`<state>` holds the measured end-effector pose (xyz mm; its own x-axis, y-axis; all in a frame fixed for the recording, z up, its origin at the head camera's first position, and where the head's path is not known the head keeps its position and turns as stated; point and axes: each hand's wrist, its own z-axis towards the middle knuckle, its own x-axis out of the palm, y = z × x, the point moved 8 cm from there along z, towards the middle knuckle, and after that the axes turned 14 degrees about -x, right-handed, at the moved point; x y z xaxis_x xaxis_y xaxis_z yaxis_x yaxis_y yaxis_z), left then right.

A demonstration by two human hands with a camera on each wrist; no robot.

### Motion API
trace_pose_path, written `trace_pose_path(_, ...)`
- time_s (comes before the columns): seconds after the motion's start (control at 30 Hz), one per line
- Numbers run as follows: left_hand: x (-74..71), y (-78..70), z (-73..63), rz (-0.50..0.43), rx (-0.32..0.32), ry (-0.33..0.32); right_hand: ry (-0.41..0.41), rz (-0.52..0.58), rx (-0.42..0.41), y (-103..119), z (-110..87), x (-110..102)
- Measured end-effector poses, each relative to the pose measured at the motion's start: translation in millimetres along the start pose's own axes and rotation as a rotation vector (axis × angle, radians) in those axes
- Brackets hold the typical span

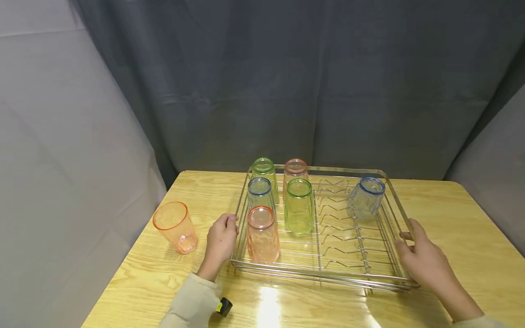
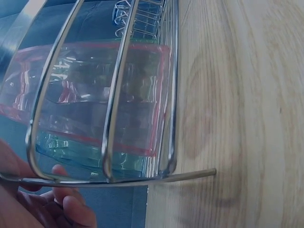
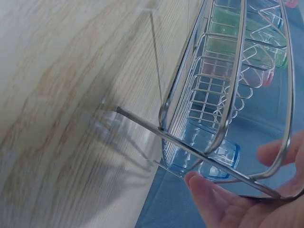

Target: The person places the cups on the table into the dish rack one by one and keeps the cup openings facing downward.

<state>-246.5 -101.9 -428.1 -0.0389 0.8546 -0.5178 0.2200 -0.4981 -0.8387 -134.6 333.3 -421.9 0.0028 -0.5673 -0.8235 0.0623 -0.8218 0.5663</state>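
My left hand (image 1: 221,239) grips the left side of a metal wire dish rack (image 1: 328,274), and my right hand (image 1: 424,257) holds its right side near the front corner. Glasses stand upside down inside. Toward the left are a blue-rimmed glass (image 1: 260,187) and an orange-pink glass (image 1: 263,241), with a green glass (image 1: 299,209) beside them. Behind these sit another green glass (image 1: 263,166) and a pink glass (image 1: 295,167). A blue-rimmed glass (image 1: 366,200) leans at the right. In the right wrist view, a rack leg (image 3: 137,120) hangs over its shadow, off the tabletop.
An orange glass (image 1: 176,227) stands mouth up on the wooden table (image 1: 143,282), left of my left hand. By my left sleeve is a small black object (image 1: 224,307) with a yellow patch. A dark curtain (image 1: 320,91) hangs behind the table, pale cloth (image 1: 61,159) at the sides.
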Motion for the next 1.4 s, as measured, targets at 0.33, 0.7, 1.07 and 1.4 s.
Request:
trace_pose_path(0.33, -3.7, -2.8, -0.5, 0.042, 0.015, -0.036, -0.041, 0.018, -0.044, 2, -3.4, -2)
trace_pose_path(0.7, -3.9, -18.0, -0.1, 0.221, 0.123, -0.089, -0.038, 0.013, -0.036, -3, -1.9, -3)
trace_pose_path(1.07, -57.3, -45.5, -27.3, 0.206, 0.28, -0.199, -0.028, 0.031, -0.014, -2, -4.5, 5)
trace_pose_path(1.4, -122.3, -56.8, -22.8, 0.333, 0.485, -0.446, 0.001, 0.029, -0.018, -2, -0.3, 2)
